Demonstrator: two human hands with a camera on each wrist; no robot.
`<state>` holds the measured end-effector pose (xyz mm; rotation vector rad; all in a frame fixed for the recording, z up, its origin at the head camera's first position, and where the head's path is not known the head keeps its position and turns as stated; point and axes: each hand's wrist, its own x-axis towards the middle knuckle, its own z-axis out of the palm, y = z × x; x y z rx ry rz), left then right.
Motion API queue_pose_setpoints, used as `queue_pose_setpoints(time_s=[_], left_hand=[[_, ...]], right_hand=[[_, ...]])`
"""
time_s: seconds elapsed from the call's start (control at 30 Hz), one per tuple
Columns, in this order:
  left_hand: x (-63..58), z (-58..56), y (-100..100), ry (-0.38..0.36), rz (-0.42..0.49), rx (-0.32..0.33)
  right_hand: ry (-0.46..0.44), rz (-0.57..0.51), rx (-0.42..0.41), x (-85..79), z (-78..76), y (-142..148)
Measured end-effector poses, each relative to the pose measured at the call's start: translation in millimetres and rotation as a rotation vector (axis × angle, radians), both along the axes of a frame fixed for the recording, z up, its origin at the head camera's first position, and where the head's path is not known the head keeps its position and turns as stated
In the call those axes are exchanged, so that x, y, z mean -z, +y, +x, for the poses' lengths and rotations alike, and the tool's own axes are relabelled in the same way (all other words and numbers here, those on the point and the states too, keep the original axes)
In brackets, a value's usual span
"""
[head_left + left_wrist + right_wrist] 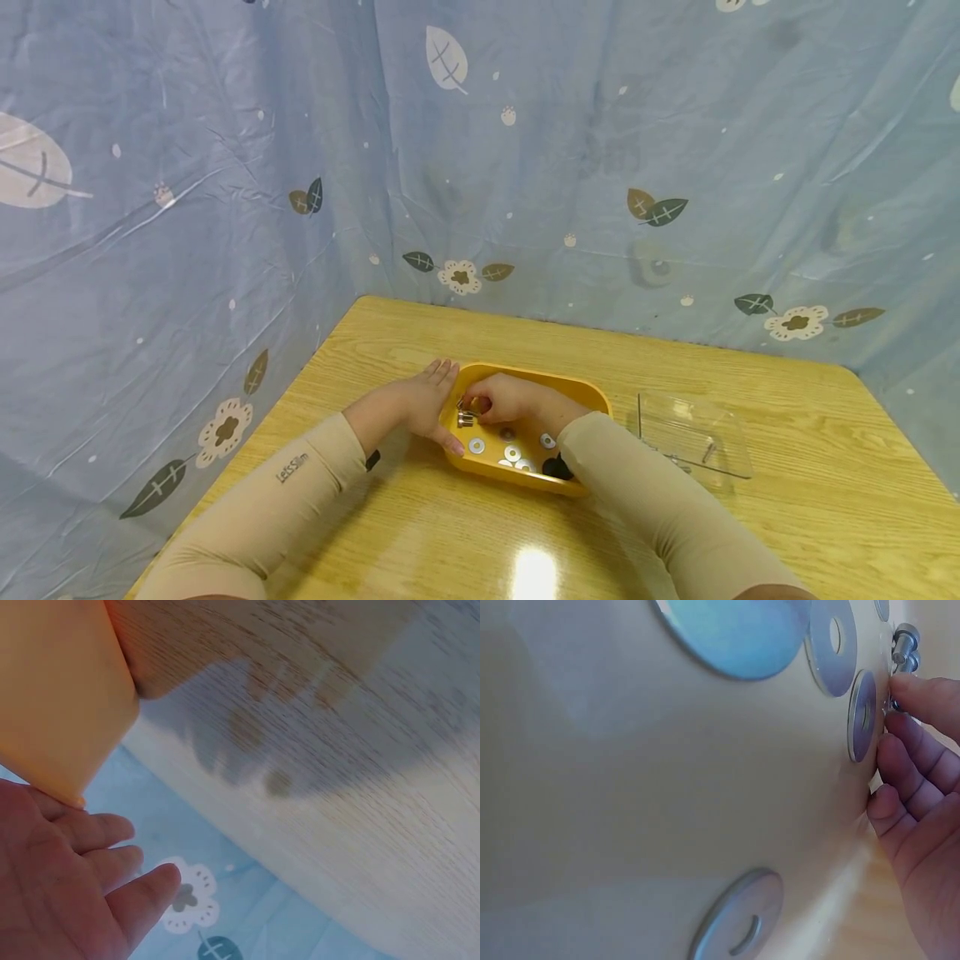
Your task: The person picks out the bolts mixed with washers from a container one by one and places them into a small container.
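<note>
1. Head: the left hand (426, 404) is rested, fingers extended, on the rim of the yellow tray (491, 472); the right hand (506, 397) is curled at the screws (465, 420) inside
2. Left wrist: the tray's edge is touched by the left fingers
3. Right wrist: beyond the washers (739, 634), screws are seen by the right fingertips; whether one is pinched cannot be told

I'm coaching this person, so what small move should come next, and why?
Probably the right hand should pinch one bolt and lift it: it is right at the bolts, and the left hand touches the yellow bin, which may steady it. Whether a bolt is already pinched, I can't tell.
</note>
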<state>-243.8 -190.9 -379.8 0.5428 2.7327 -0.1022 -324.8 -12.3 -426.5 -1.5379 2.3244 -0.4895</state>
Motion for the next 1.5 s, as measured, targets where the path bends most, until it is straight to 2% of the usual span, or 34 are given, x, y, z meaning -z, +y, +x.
queue_pose_setpoints(time_s=[0.23,1.03,1.23,1.5], left_hand=[[2.1,-2.5,-1,0.008,-0.003,-0.006],[2.6,-0.3,0,-0.001,0.009,-0.019],[-1.1,1.8,1,-0.013,0.017,-0.013],[-3.4,2.7,1,-0.006,0.004,-0.006]], right_hand=[[-0.044,0.014,0.014,-0.1,-0.4,-1],[-0.054,0.012,0.033,0.7,0.3,0],[-0.049,0.011,0.024,-7.5,2.8,-1],[-0.067,-0.004,0.043,-30.8,6.4,3]])
